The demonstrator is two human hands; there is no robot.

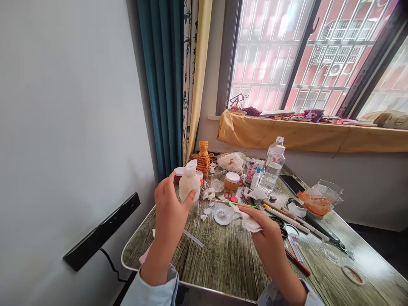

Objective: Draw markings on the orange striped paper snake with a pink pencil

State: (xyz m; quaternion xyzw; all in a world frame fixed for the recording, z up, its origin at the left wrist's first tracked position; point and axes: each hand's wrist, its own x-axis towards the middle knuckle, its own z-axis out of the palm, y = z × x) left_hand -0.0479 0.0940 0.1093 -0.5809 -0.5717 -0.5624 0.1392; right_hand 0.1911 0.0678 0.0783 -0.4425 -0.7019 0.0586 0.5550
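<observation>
My left hand (170, 197) is wrapped round a small white bottle-shaped object (188, 187) with a narrow neck, held upright above the table. Between the fingers and thumb of my right hand (263, 227) is a crumpled white tissue (250, 223). Just left of the tissue, a shallow clear dish (223, 214) rests on the table. Behind it lie a thin green-handled brush (245, 205) and a red cap (233, 199). An orange-brown ridged bottle figure (203, 159) stands at the back, beyond my left hand.
Jars, including an amber one with a white lid (232, 180), sit mid-table (219, 263). Clear water bottles (270, 172) stand at back right. Scissors (280, 227), markers (287, 217) and an orange-stained plastic bag (318, 199) lie to the right. A wall (79, 106) borders the left.
</observation>
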